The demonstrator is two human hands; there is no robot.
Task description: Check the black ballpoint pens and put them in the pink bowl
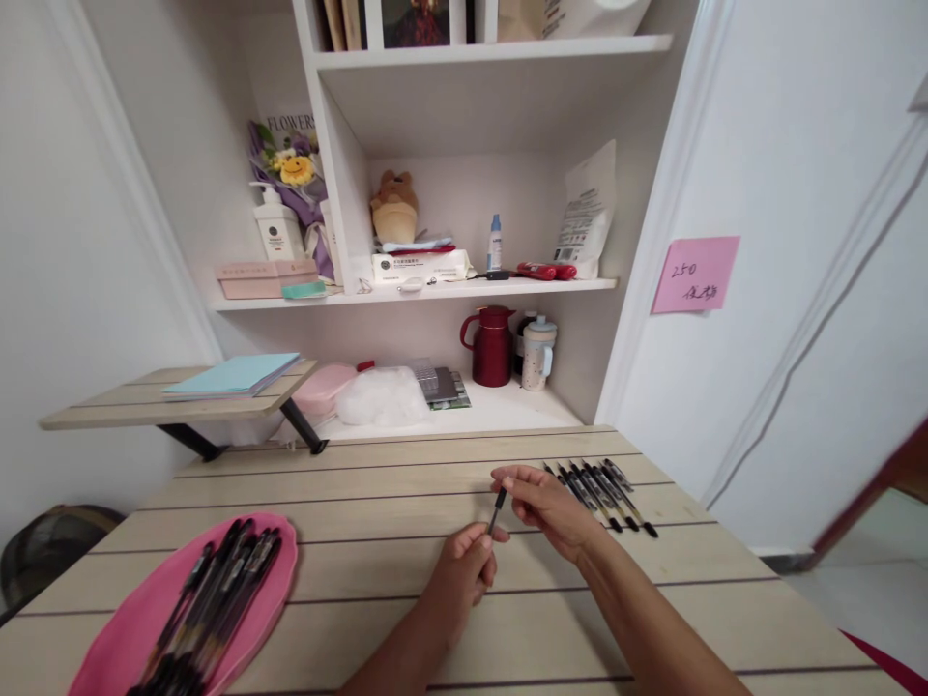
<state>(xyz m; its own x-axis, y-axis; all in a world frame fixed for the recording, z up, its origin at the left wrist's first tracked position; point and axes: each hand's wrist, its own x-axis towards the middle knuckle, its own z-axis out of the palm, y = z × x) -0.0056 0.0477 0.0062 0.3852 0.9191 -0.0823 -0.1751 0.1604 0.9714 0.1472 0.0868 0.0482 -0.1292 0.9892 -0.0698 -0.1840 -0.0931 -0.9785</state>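
Above the middle of the table I hold a slim black pen (497, 510) at a slant between my two hands. My left hand (465, 563) is closed around its lower end, which the fingers mostly hide. At the upper, darker end, my right hand (537, 501) pinches it between thumb and fingers. Just right of that hand, several black pens (595, 491) lie side by side in a row on the table. Further left, a pink plate (279, 572) carries a bundle of several more black pens (226, 590).
The slatted wooden table (362, 590) backs onto white shelves. A small raised stand (108, 404) bearing light-blue paper (230, 375) rises at the back left. A red jug (493, 348) and a speckled cup (537, 356) stand on the lowest shelf, near a white plastic bag (383, 396).
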